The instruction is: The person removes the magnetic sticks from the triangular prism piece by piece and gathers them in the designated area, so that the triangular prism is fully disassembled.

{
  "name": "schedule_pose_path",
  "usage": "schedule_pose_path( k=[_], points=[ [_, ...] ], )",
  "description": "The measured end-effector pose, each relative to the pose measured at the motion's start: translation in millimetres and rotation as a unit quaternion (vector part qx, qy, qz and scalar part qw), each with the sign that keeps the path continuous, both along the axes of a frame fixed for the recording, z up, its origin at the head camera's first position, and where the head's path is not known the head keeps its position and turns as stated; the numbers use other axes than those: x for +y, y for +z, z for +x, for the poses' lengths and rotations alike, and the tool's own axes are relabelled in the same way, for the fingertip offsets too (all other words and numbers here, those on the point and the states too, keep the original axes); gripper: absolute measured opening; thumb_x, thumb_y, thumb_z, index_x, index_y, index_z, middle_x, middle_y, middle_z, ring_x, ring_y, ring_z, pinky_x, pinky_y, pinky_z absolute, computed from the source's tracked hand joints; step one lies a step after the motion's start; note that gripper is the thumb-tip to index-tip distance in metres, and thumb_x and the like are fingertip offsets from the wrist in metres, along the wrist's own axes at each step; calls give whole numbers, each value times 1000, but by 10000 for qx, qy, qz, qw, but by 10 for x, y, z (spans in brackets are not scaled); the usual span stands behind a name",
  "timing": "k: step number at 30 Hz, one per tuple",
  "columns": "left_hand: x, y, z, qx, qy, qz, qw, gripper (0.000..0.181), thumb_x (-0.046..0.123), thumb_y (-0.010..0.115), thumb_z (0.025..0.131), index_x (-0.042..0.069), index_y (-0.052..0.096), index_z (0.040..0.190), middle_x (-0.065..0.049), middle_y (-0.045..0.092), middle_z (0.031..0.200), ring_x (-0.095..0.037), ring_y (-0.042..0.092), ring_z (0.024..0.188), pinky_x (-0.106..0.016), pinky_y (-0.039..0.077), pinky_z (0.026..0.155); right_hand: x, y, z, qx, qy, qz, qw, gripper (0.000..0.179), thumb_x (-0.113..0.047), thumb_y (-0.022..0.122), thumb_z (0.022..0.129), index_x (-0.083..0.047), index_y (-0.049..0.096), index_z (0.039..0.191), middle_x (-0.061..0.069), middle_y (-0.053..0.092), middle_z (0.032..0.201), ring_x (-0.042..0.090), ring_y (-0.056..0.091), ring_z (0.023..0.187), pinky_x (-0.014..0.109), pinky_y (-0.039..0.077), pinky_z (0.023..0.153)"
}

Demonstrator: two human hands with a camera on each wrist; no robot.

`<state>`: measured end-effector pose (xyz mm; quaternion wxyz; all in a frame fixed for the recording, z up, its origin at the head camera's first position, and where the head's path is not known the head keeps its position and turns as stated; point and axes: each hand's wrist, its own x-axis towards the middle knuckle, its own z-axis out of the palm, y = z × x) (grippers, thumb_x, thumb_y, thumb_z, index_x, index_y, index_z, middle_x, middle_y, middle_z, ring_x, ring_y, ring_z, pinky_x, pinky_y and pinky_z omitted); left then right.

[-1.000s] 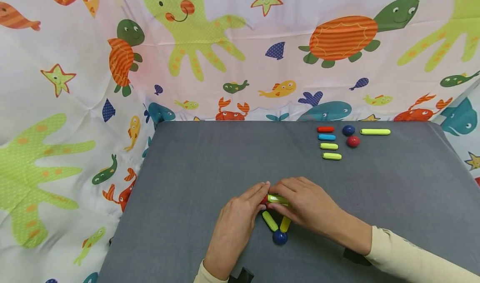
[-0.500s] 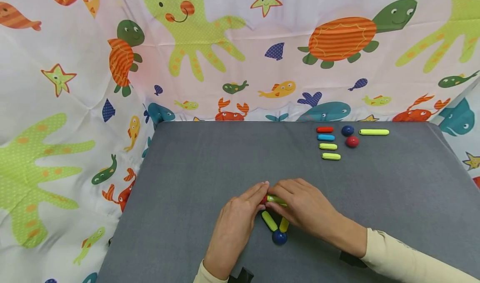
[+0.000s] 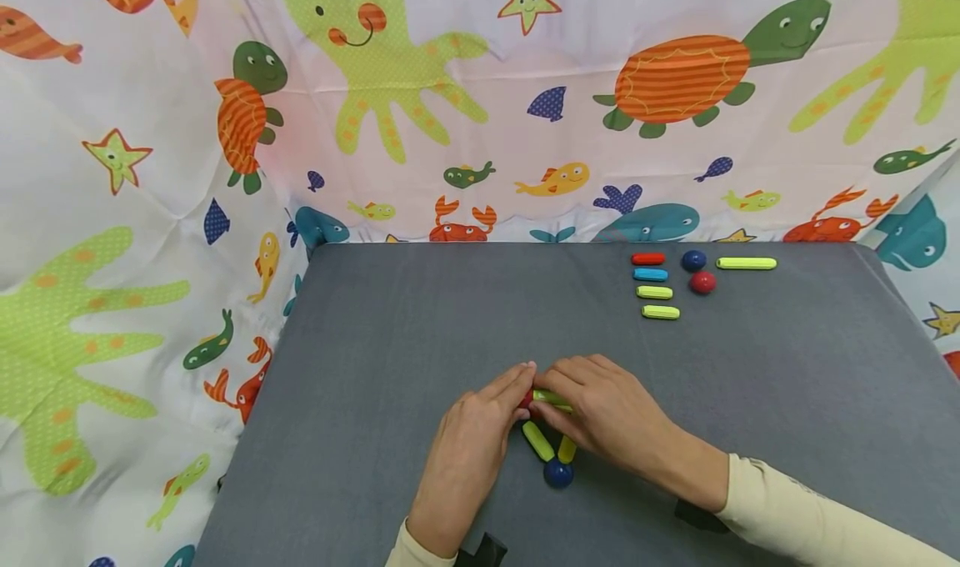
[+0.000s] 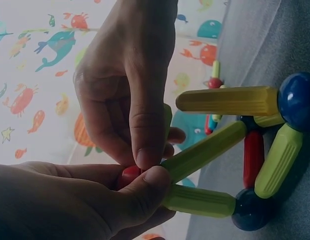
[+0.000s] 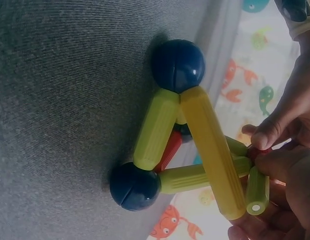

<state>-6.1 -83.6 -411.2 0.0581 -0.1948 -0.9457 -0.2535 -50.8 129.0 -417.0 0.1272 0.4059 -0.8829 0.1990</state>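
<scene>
My left hand [image 3: 471, 434] pinches a red ball [image 4: 129, 176] at the top of a small frame of magnetic rods and balls. Close against it, my right hand [image 3: 615, 421] grips a short yellow-green rod [image 5: 257, 192], its inner end at the red ball, its outer end free. Two yellow-green rods [image 4: 202, 201] slope from the red ball down to dark blue balls [image 4: 252, 210] at the base. A red rod [image 4: 253, 160] and a green rod [image 4: 279, 160] join base balls. From the front blue ball [image 3: 558, 473] a yellow rod [image 5: 209, 150] rises at a slant, its far end unattached.
At the table's back right lie a red rod [image 3: 648, 258], a blue rod [image 3: 650, 275], short yellow-green rods [image 3: 661, 312], a long one [image 3: 746, 263], a blue ball [image 3: 693, 260] and a red ball [image 3: 702, 283]. A sea-animal cloth [image 3: 420, 117] hangs behind the grey table [image 3: 390, 317].
Both hands stay at the red ball throughout. My right hand and forearm have shifted very slightly left, and the head view has drifted a little.
</scene>
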Motion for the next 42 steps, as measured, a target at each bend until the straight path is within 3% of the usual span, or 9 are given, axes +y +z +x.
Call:
schedule_pose_path(
  k=[13,17,21,26,28,31,34,39,42],
  points=[
    [-2,-11,-5,-135,-3,100,9999,60,17,78,95,21,60,152,5,62,150,-22,75,98,-36,62,81,101,151,-44,37,-118,-106,9999,23,-33,83,94,-17,78,111,-6,73,103,15,69,96,42,58,89],
    [1,-10,4,-239,17,152,9996,62,16,78,94,21,60,153,4,61,151,-23,75,104,-36,62,84,257,236,-91,143,-402,-208,9989,35,-50,65,105,-18,77,111,-6,72,102,13,69,90,38,61,81],
    [6,-11,15,-302,25,146,9994,62,17,78,95,22,59,153,4,61,152,-24,75,105,-38,62,86,438,259,-114,188,-691,-261,9971,55,-65,45,106,-21,78,112,-9,70,100,7,68,80,31,61,67],
    [2,-9,16,-346,21,180,9992,62,17,78,95,22,59,154,5,60,153,-24,73,112,-38,61,90,645,221,-117,218,-981,-246,9946,56,-69,45,104,-25,78,114,-13,69,100,0,63,71,24,56,57],
    [-3,-6,14,-378,20,234,9990,62,17,78,95,21,59,153,4,60,153,-24,73,115,-38,61,92,720,198,-121,131,-1043,-249,9942,48,-64,52,104,-25,77,117,-12,69,103,0,63,72,23,57,59],
    [-12,-4,11,-410,18,291,9987,61,17,78,95,21,59,153,4,60,153,-24,73,115,-38,61,92,818,158,-136,-66,-1111,-269,9934,32,-43,74,97,-24,75,123,-10,70,110,0,66,77,25,60,65],
    [-16,-4,8,-418,7,303,9987,61,17,78,95,21,60,153,5,59,153,-23,72,116,-38,60,93,907,109,-154,-183,-1194,-261,9923,45,-18,89,86,-21,72,128,-6,72,116,2,69,85,30,63,71],
    [-16,0,6,-435,6,302,9986,62,15,79,94,21,60,153,5,59,153,-23,72,118,-39,60,94,1065,22,-196,-243,-1400,-227,9896,55,-5,92,81,-20,71,129,-3,73,117,3,67,83,33,64,71],
    [-11,4,5,-468,-1,294,9985,63,15,79,94,22,59,154,4,60,153,-23,72,119,-39,60,94,1167,-36,-230,-234,-1556,-98,9875,53,-6,93,80,-19,72,126,-2,73,113,3,59,67,27,58,58]
  ],
)
